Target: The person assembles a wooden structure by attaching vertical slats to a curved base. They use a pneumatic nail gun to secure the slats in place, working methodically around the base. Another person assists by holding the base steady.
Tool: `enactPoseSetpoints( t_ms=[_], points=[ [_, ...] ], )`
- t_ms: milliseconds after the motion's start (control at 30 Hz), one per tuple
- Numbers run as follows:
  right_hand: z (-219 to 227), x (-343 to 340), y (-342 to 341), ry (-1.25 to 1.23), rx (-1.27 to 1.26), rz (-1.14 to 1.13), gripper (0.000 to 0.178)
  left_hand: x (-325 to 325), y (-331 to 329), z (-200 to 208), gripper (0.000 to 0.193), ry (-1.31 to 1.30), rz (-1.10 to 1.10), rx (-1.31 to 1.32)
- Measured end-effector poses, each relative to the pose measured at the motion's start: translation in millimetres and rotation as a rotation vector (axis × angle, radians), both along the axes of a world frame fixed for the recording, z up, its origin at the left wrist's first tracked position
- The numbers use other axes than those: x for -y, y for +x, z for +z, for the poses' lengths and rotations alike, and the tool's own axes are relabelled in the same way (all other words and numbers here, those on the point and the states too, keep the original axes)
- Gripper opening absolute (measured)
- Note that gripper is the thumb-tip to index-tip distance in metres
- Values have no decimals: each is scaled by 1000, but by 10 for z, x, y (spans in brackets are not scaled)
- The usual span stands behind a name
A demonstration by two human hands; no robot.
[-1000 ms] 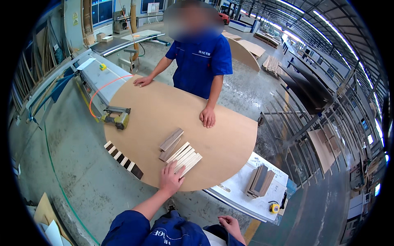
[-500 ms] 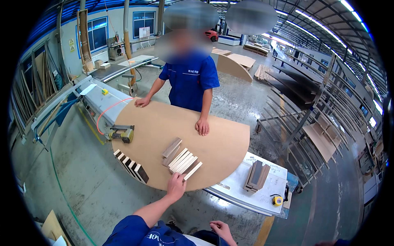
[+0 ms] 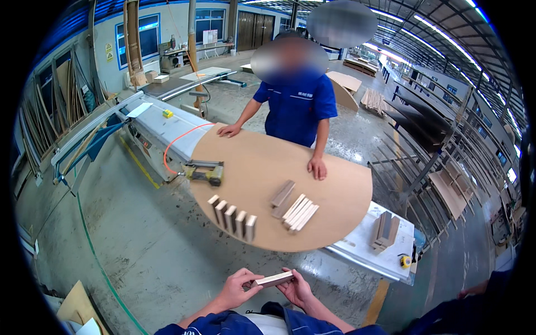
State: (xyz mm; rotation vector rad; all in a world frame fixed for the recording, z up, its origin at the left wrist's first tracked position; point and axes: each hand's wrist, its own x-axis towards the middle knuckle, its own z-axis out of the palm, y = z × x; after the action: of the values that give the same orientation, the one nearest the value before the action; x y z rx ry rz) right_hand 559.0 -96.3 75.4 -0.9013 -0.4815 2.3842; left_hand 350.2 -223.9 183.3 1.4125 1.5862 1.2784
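Between my two hands, in front of the table's near edge, is a short plywood strip (image 3: 272, 279) with pale layered edges and a dark side. My left hand (image 3: 237, 287) pinches its left end, and my right hand (image 3: 296, 288) grips the right end. Beyond them, a half-round brown board (image 3: 329, 192) lies on the table. On it rest a cluster of pale-edged strips (image 3: 300, 213) and some dark brown strips (image 3: 282, 197). Several strips stand on edge in a spaced row (image 3: 231, 219) along the board's near left rim.
A nail gun (image 3: 207, 172) with an orange hose lies at the board's left. Across from me stands a co-worker (image 3: 296, 109), both hands on the board. To the right, the white tabletop (image 3: 357, 240) carries a strip stack (image 3: 385, 231) and a yellow tape measure (image 3: 405, 261). Metal racks (image 3: 441, 151) stand beyond.
My left hand has come back from the pile with a strip, and my right hand now grips it too. The view has shifted, so the board appears farther right.
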Motion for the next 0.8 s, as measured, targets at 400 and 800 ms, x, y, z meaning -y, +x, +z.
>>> enactPoseSetpoints(
  t_ms=[400,800],
  points=[
    [249,1202,-2430,-212,72,293,41,1319,-1803,-152,18,72,-74,460],
    [-176,974,-4088,-362,20,249,35,807,-3054,-49,30,-8,21,432]
  ],
)
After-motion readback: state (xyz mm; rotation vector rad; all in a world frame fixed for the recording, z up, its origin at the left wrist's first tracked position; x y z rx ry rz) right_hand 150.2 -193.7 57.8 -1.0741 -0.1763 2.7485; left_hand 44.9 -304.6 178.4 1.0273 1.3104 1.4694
